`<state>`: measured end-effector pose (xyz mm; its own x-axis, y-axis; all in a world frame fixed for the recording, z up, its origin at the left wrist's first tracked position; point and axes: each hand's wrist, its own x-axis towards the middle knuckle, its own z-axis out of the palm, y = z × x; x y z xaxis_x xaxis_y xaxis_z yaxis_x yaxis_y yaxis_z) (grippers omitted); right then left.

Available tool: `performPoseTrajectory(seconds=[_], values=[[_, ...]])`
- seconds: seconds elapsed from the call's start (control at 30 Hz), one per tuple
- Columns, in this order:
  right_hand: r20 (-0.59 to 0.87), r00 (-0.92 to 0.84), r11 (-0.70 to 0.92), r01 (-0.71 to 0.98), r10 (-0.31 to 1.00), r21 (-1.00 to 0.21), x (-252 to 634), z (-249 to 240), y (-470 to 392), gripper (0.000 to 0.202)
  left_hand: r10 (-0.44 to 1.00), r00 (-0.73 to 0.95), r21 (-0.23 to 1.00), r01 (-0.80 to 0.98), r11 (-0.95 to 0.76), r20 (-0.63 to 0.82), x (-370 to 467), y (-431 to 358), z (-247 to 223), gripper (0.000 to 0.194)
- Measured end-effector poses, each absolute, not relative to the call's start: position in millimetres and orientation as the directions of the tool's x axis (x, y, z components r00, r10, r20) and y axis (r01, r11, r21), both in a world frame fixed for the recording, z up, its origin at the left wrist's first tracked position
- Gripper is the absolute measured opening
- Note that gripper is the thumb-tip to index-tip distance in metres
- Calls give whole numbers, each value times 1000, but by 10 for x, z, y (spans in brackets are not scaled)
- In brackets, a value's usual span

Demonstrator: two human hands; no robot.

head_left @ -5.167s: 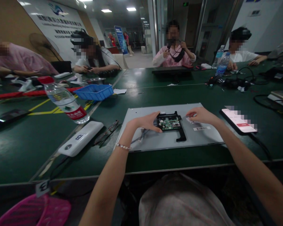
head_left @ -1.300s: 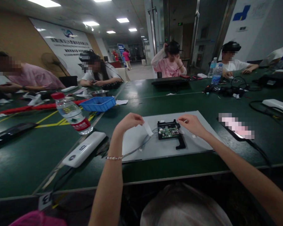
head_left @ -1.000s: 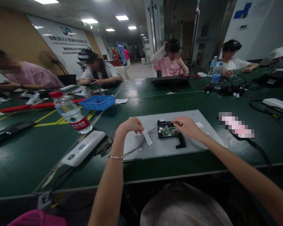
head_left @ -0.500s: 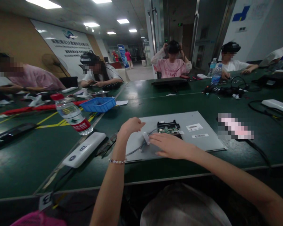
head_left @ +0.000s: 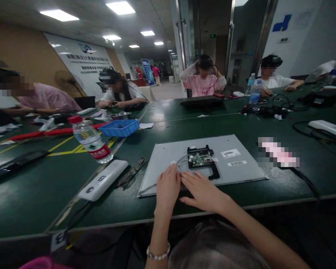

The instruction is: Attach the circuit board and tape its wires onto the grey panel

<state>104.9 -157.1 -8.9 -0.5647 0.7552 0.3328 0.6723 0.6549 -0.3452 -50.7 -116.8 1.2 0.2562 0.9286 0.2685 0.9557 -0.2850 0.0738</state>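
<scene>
- Left hand point(head_left: 168, 186) and right hand point(head_left: 203, 188), fingers outstretched, apparently press white tape point(head_left: 173, 162) over cables point(head_left: 181, 160) on a display panel point(head_left: 168, 152).
- Next likely calls for even pressure.

Room to pass lies beyond the panel point(head_left: 168, 155); glasses point(head_left: 132, 173) obstruct its left side.
</scene>
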Motion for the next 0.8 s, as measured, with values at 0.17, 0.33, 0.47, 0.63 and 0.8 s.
performPoseTrajectory(seconds=[0.17, 0.33, 0.47, 0.63, 0.8], values=[[354, -490, 602, 695, 797, -393, 1017, -162, -1626, 59, 923, 223, 56, 966, -252, 314, -506, -1188, -36, 39], [360, -498, 612, 687, 789, -391, 1025, -178, -1619, 56, 921, 227, 37, 967, -251, 316, -530, -1196, -78, 41], [363, -492, 609, 690, 791, -392, 1031, -153, -1636, 54, 920, 237, 29, 965, -259, 312, -533, -1209, -85, 42], [367, -484, 604, 693, 794, -393, 1050, -147, -1645, 52, 924, 241, 29, 965, -261, 298, -519, -1228, -89, 43], [385, -482, 612, 685, 787, -394, 1060, -133, -1648, 49, 918, 248, 3, 965, -261, 310, -522, -1231, -110, 43]])
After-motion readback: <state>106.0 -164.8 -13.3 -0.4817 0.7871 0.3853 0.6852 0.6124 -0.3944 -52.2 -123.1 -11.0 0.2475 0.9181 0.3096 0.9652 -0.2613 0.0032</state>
